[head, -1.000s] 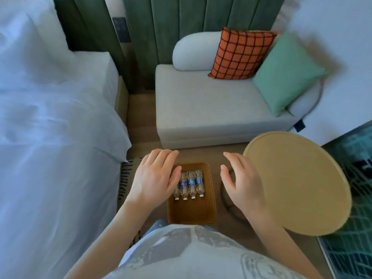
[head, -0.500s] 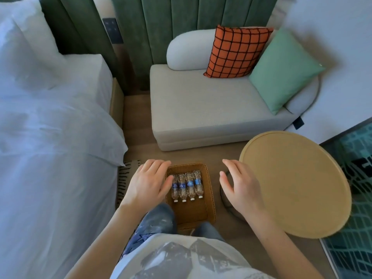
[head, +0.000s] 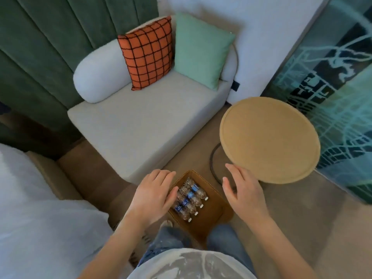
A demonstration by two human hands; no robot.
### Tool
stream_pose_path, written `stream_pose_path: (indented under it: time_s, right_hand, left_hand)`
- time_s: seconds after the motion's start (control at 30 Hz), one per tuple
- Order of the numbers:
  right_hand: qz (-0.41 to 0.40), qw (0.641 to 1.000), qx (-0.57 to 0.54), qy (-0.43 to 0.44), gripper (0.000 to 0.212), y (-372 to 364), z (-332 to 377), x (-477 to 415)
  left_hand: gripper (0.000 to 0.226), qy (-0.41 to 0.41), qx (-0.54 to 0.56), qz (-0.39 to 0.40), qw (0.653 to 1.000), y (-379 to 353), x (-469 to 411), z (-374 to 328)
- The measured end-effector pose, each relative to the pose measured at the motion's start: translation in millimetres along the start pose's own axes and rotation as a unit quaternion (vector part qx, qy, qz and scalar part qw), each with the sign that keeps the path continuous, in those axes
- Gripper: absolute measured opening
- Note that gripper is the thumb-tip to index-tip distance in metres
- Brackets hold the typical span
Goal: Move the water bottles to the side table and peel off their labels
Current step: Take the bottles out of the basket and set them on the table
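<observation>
Several small clear water bottles [head: 190,199] with blue labels and white caps lie side by side in a brown rectangular tray [head: 213,218] on the floor between my feet. My left hand [head: 154,195] hovers open over the tray's left edge, partly hiding the leftmost bottle. To the right of the tray my right hand [head: 244,193] is open with fingers spread, holding nothing, just below the rim of the round tan side table [head: 269,137]. The side table's top is bare.
A pale grey sofa [head: 141,125] with an orange checked cushion [head: 148,52] and a mint cushion [head: 199,49] stands ahead. A white bed [head: 36,218] fills the left. A patterned glass panel [head: 340,97] is at right. The table's dark ring base [head: 212,164] rests on the floor.
The camera view has swung right and tilted, so the sofa and side table sit higher and the bed has slid left. Both hands stay open beside the tray.
</observation>
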State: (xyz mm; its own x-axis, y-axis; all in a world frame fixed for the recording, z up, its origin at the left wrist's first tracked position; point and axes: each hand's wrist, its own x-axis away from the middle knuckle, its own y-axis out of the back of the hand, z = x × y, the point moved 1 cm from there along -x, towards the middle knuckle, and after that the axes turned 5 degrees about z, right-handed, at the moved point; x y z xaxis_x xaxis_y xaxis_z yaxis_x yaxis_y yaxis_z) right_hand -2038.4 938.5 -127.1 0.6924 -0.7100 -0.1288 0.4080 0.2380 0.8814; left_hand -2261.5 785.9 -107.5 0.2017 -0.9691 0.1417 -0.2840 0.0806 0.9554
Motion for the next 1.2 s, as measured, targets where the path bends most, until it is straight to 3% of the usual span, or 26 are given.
stream_pose_path:
  time_s: [0.13, 0.33, 0.63, 0.9, 1.07, 1.2]
  right_hand:
    - [-0.045, 0.994, 0.018, -0.096, 0.035, -3.5, 37.3, 19.2]
    - [-0.094, 0.974, 0.02, -0.205, 0.035, -1.5, 63.8, 58.0]
    - [-0.089, 0.946, 0.008, -0.311, 0.035, -20.6, 63.7, 130.9]
    - [-0.155, 0.924, 0.021, -0.349, 0.033, -6.6, 59.7, 139.0]
    - [-0.195, 0.897, 0.024, -0.396, 0.044, -16.2, 65.0, 118.3]
    - [-0.235, 0.858, 0.041, -0.454, 0.037, -41.0, 78.5, 86.9]
  left_hand:
    - [0.049, -0.121, -0.01, 0.01, 0.993, 20.0, -10.7, 30.3]
    - [0.042, -0.222, 0.007, -0.011, 0.975, 32.2, -25.9, 26.3]
    - [0.051, -0.281, -0.03, 0.089, 0.955, 3.7, -18.5, -10.6]
    - [0.045, -0.317, -0.032, 0.078, 0.945, 7.0, -42.0, -16.5]
    - [0.048, -0.382, -0.048, 0.099, 0.918, 7.8, -90.1, -15.1]
    - [0.05, -0.449, -0.06, 0.13, 0.882, 6.5, -135.0, -4.2]
